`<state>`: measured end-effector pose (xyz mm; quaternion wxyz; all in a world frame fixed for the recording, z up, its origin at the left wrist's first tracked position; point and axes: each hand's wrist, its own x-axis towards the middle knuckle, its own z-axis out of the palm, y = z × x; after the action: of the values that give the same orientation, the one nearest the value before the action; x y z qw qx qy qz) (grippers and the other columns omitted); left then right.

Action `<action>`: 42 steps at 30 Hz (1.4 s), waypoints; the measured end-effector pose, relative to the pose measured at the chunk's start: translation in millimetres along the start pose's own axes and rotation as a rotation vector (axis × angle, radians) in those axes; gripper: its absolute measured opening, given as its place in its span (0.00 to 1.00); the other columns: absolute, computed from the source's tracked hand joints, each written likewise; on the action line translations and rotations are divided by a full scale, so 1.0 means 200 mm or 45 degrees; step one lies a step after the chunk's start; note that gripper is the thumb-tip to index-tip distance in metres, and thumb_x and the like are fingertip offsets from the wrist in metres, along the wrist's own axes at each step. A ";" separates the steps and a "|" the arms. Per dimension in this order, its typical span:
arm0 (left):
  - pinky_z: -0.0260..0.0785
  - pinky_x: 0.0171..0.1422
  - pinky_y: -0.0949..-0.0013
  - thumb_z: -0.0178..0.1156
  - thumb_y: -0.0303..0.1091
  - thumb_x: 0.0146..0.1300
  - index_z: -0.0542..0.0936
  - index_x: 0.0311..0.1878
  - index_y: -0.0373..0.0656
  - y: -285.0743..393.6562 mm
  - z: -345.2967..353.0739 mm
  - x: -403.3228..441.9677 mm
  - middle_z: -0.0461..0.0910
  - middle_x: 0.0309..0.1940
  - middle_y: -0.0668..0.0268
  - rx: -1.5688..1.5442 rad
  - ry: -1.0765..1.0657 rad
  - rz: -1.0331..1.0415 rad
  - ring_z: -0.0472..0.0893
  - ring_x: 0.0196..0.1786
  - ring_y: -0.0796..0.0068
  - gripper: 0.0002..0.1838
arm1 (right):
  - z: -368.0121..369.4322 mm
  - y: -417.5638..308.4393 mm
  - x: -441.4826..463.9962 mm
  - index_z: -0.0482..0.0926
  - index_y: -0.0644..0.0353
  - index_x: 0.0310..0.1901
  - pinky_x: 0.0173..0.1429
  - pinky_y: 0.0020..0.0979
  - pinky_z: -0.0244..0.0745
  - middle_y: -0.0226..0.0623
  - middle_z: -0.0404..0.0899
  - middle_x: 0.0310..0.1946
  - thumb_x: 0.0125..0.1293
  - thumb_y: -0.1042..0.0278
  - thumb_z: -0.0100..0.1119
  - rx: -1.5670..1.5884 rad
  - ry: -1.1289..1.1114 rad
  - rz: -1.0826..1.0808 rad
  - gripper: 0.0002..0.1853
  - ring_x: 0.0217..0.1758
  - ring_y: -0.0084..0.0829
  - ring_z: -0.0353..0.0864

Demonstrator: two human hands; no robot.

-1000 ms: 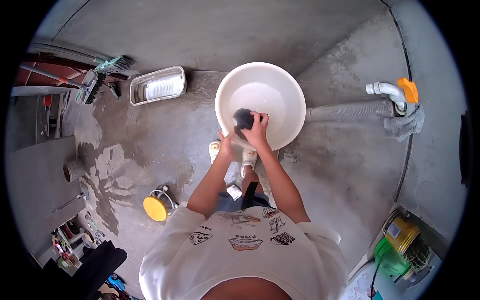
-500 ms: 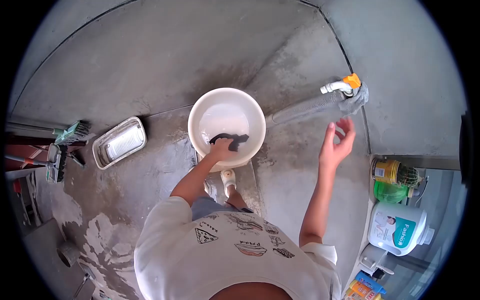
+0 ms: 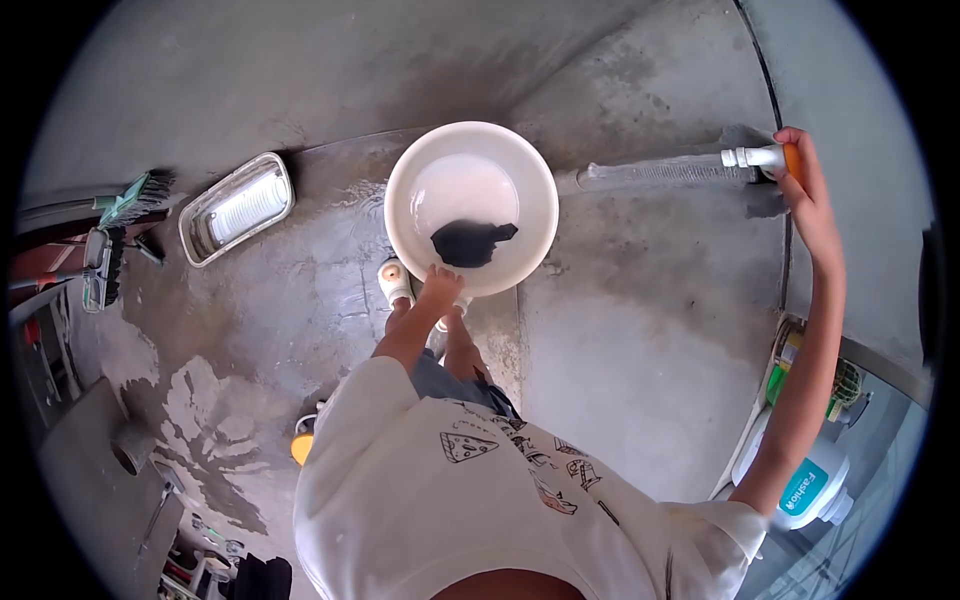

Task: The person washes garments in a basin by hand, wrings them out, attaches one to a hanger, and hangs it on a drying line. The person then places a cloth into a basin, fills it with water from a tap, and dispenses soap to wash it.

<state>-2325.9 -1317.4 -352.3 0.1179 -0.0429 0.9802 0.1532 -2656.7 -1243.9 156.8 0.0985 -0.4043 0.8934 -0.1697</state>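
Observation:
A white basin (image 3: 402, 165) holds shallow, cloudy water. A wet black cloth (image 3: 470, 243) lies bunched inside it, near the closest edge. My left hand (image 3: 440, 288) has its fingers bent over the near rim, with no cloth in them. Far to the right, my right hand (image 3: 812, 200) is closed around the orange handle of a white tap (image 3: 755, 157) on the wall. The fingers partly hide the handle. The tap's spout points left toward the basin, some distance away from it.
A ribbed tray (image 3: 240, 208) sits on the wet floor to the left. Brushes (image 3: 135, 203) lean at the far left. A ribbed, hose-like length (image 3: 660, 175) runs below the tap. A large white detergent bottle (image 3: 805, 485) stands at the right, partly behind my arm.
My left hand has let go of the black cloth and moved back to the basin's rim. My right hand has reached up and right and taken hold of the tap's handle.

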 end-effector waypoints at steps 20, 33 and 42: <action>0.68 0.35 0.61 0.47 0.48 0.57 0.77 0.27 0.43 0.13 -1.01 0.70 0.77 0.23 0.57 -0.299 0.235 -0.184 0.77 0.30 0.58 0.18 | 0.02 0.08 0.02 0.62 0.60 0.47 0.45 0.36 0.64 0.44 0.65 0.36 0.49 0.70 0.46 -0.047 0.061 -0.181 0.20 0.40 0.42 0.68; 0.64 0.44 0.63 0.53 0.45 0.53 0.72 0.40 0.37 0.31 -2.12 0.46 0.70 0.41 0.51 -0.247 0.424 0.037 0.71 0.43 0.53 0.20 | 0.11 0.17 0.08 0.65 0.65 0.43 0.47 0.42 0.63 0.57 0.66 0.40 0.48 0.72 0.44 -0.027 0.316 -0.314 0.18 0.44 0.52 0.67; 0.51 0.63 0.65 0.53 0.53 0.51 0.63 0.57 0.35 0.12 -0.82 0.24 0.62 0.56 0.49 -0.698 -0.591 -0.338 0.61 0.59 0.56 0.36 | 0.11 0.16 0.10 0.71 0.71 0.25 0.38 0.43 0.65 0.57 0.71 0.27 0.41 0.75 0.46 0.011 0.349 -0.450 0.09 0.32 0.51 0.70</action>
<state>-2409.9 -1348.0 -206.0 0.3397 -0.1638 0.8360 0.3987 -2684.6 -1243.9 124.4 -0.0533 -0.5273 0.8128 -0.2416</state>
